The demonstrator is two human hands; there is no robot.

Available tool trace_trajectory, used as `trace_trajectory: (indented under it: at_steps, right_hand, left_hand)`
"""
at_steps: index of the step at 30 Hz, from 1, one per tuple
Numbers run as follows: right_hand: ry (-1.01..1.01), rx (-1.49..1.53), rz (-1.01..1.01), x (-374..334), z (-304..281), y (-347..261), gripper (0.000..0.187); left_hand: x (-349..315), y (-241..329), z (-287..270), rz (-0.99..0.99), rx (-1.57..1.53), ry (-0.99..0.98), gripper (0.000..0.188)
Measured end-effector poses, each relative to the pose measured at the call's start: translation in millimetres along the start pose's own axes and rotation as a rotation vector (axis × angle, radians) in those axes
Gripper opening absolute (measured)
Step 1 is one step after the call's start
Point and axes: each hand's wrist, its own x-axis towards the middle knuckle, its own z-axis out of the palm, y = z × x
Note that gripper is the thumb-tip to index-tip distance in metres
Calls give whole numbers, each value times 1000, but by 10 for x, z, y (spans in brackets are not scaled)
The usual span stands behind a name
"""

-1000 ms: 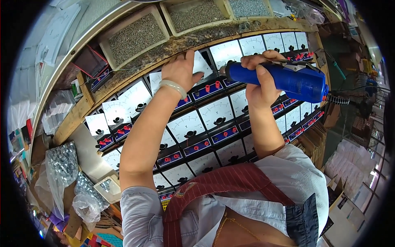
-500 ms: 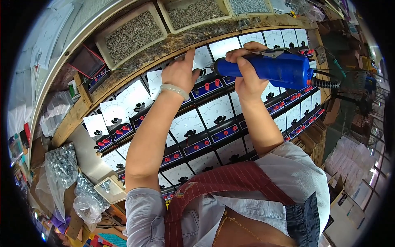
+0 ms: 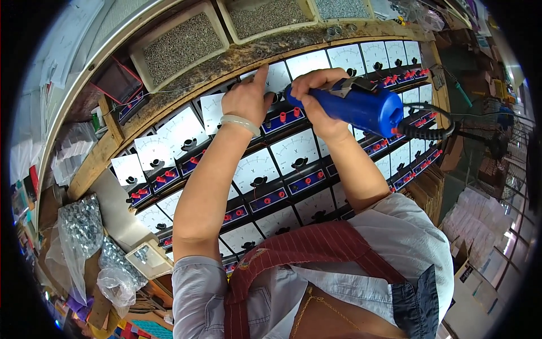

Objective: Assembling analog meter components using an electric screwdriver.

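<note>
My right hand (image 3: 316, 101) grips a blue electric screwdriver (image 3: 361, 104) with a black coiled cable (image 3: 426, 133) at its rear. Its tip points left at a white-faced panel meter (image 3: 271, 79) in the top row. My left hand (image 3: 247, 99) presses on that meter, index finger stretched up over its face; a pale bangle sits on the wrist. Rows of identical meters (image 3: 296, 152) with red terminals and black knobs cover the bench below my arms.
Trays of small screws (image 3: 180, 48) and another tray (image 3: 265, 17) stand behind the wooden ledge (image 3: 226, 59). Clear bags of metal parts (image 3: 84, 226) lie at the left. Stacks of cardboard boxes (image 3: 485, 226) fill the right side.
Both hands have shifted left along the top row of meters. The screwdriver has moved with my right hand and now points at the meter under my left hand.
</note>
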Motion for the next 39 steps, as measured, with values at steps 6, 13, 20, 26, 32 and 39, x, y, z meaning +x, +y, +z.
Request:
trace_trajectory:
  at_steps: [6,13,20,26,32,39]
  right_hand:
    - [247,137,102,-42,78,-256,42]
    - [186,272,-67,-174,264,-695,39]
    - [85,281,-63,-271,535,-1031,38]
    - [121,388,-64,-270,563,-1038,38]
    - [129,406,-43,-280,634,-948,38]
    - [186,152,-49,-191,600,-294,33]
  left_hand:
    - [-237,-95,-63,-171,-305,104,50]
    - [-837,-296,-280,-567,-2089,-241,26]
    - [-1179,-181,-368,-459,-2033,-295,18]
    - [-1177,-85,-272,-508,-2008,-283,25]
    - [-1186,-179,-150,-415,-2151,-384,31]
    - [-1182,-345,-215,-606,-2241,-286,33]
